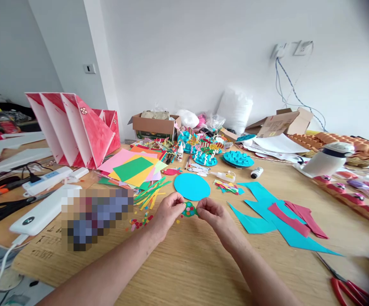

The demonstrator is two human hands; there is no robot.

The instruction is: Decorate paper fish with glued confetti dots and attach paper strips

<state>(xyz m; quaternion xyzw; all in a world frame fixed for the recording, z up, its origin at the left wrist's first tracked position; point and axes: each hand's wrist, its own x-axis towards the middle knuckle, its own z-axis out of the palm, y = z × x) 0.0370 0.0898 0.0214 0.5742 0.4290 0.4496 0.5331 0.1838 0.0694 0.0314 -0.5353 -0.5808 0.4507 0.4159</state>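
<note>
Between my two hands is a small green paper cutout (189, 209), dotted with coloured circles and shaped rather like a fish. My left hand (171, 211) pinches its left end between thumb and fingers. On the other side, my right hand (210, 211) pinches the right end. Just beyond my fingers a blue paper disc (192, 186) lies flat on the table. Small coloured paper dots (140, 222) are scattered left of my left hand. Green and yellow paper strips (152, 192) lie behind them.
Coloured paper sheets (133, 170) are stacked at left. Blue paper offcuts (267, 212) and red-handled scissors (347, 284) lie at right. Further back are a glue bottle (225, 175), blue discs with decorations (238, 159) and a red divided rack (76, 127). A power bank (41, 214) sits far left.
</note>
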